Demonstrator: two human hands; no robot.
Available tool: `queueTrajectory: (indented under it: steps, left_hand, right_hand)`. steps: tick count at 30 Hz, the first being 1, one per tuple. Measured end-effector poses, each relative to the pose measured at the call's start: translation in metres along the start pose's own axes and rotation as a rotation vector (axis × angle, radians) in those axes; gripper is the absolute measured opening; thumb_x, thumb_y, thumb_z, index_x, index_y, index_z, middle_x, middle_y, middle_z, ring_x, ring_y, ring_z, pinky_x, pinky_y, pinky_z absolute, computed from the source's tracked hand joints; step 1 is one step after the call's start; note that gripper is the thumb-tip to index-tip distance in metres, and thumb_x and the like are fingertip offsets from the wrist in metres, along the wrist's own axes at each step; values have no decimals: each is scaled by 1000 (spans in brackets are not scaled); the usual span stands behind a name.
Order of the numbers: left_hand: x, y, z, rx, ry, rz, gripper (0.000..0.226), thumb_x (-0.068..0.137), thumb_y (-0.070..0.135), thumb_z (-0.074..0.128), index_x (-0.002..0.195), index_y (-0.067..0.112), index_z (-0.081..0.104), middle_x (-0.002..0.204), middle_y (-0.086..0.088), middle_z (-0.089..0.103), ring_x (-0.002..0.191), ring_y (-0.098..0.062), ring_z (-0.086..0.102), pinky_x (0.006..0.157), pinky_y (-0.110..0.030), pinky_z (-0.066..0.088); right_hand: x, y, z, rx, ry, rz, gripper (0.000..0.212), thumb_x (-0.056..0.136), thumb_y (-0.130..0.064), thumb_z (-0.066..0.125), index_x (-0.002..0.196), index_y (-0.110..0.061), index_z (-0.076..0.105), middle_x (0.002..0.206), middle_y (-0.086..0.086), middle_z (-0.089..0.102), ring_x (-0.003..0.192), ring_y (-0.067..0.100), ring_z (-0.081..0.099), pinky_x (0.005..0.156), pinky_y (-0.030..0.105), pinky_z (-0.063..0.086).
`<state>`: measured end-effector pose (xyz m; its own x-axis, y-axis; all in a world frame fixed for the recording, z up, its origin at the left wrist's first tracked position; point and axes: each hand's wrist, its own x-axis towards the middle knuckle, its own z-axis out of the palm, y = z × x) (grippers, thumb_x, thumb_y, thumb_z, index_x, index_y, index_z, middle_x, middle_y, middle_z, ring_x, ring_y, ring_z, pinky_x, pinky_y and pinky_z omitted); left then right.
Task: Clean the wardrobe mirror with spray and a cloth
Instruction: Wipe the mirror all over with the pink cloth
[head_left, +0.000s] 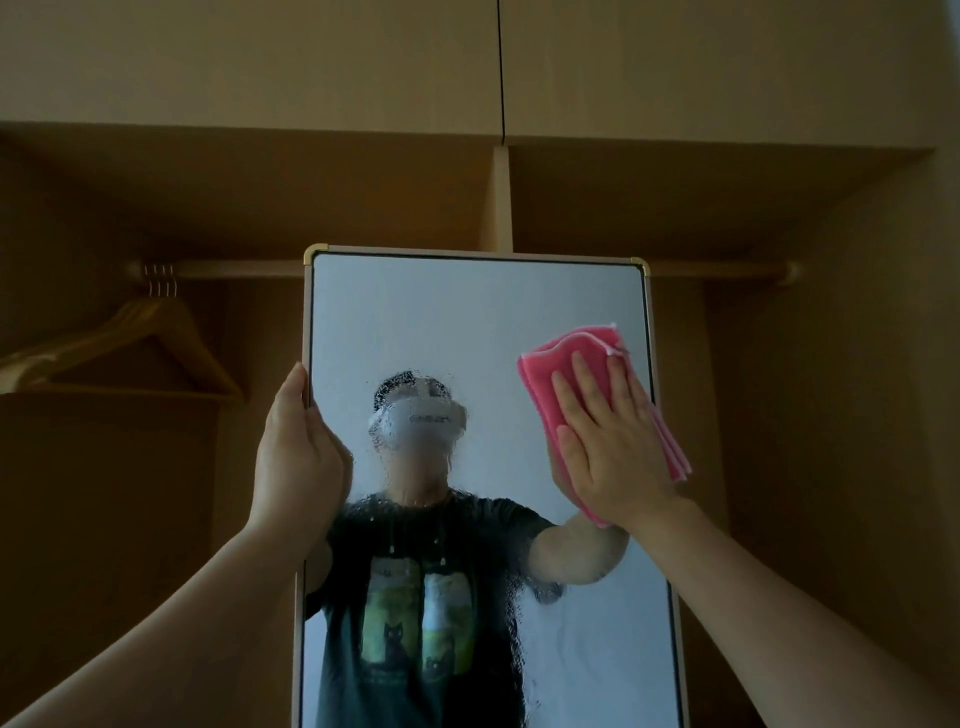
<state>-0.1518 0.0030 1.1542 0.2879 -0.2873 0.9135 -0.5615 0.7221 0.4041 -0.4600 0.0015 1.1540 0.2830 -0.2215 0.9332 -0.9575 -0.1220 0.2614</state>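
A tall mirror in a pale frame with brass corners stands in front of an open wooden wardrobe. Spray droplets cover its middle and lower glass. My left hand grips the mirror's left edge, thumb on the frame. My right hand lies flat, fingers spread, pressing a folded pink cloth against the glass near the right edge. The upper glass looks dry. No spray bottle is in view. The mirror reflects a person in a dark T-shirt.
A wooden rail runs behind the mirror's top. Several wooden hangers hang at its left end. A vertical divider splits the shelf above. Closed cupboard doors sit over that.
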Motion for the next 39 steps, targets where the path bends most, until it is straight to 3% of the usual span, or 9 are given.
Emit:
queueTrajectory:
  steps: [5,9,16,21,25,29,33,36,39]
  left_hand:
    - [-2,-8,0,-39,10,-21,44,102,23,34,144,35,27,144,0,48,131,-19,46,104,-37,38]
    - [-2,-5,1,-63,8,-43,46,103,19,35,146,31,28,142,-6,51,130,-24,48,106,-50,41]
    - [-5,4,-2,-64,-22,-29,46,103,19,33,148,30,27,141,-6,50,126,-24,49,103,-43,43]
    - [-5,7,0,-63,-5,-34,46,104,17,33,149,25,29,141,0,49,123,-5,49,94,-18,38]
    - [-5,2,4,-89,8,-44,46,104,16,33,149,23,30,117,13,56,82,31,48,61,8,35]
    - [-4,-5,7,-107,24,-45,45,104,18,34,148,27,32,89,39,56,76,27,53,60,-2,41]
    - [-6,-10,7,-117,29,-55,43,104,20,35,147,26,35,73,48,55,66,28,52,55,4,38]
    - [-5,-10,4,-64,60,-66,34,103,32,34,134,24,46,78,23,63,74,11,59,63,-14,49]
    - [-8,-15,5,-35,52,-71,27,103,32,33,87,27,53,74,2,58,68,-8,58,67,-39,52]
  right_hand:
    - [4,9,-8,-37,-32,34,65,99,-52,23,155,-20,17,162,14,19,147,37,19,117,50,10]
    - [9,14,-4,-56,-69,6,70,99,-59,18,157,-22,6,164,12,6,151,33,2,121,47,-3]
    - [19,18,9,-22,-96,44,71,99,-62,13,157,-23,-1,164,12,-2,151,32,-6,120,48,-2]
    - [36,21,9,-32,-70,89,71,99,-61,10,157,-21,-1,163,13,-6,149,32,-10,117,43,-12]
    - [56,30,9,-18,-49,119,68,99,-58,4,156,-22,-4,163,15,-5,147,31,-14,117,43,-13]
    - [81,42,3,-7,-24,161,65,99,-56,0,155,-24,-12,164,15,-7,148,33,-13,118,44,-11]
    - [98,48,-5,-75,1,62,63,100,-53,2,156,-25,-4,164,13,0,148,41,-5,119,50,-7]
    - [99,51,-6,-78,-9,-4,63,100,-50,1,156,-21,1,164,12,2,148,32,-9,121,47,-6]
    - [97,52,-4,-29,-17,4,63,101,-50,2,156,-20,-1,165,11,0,149,30,-9,122,48,-2]
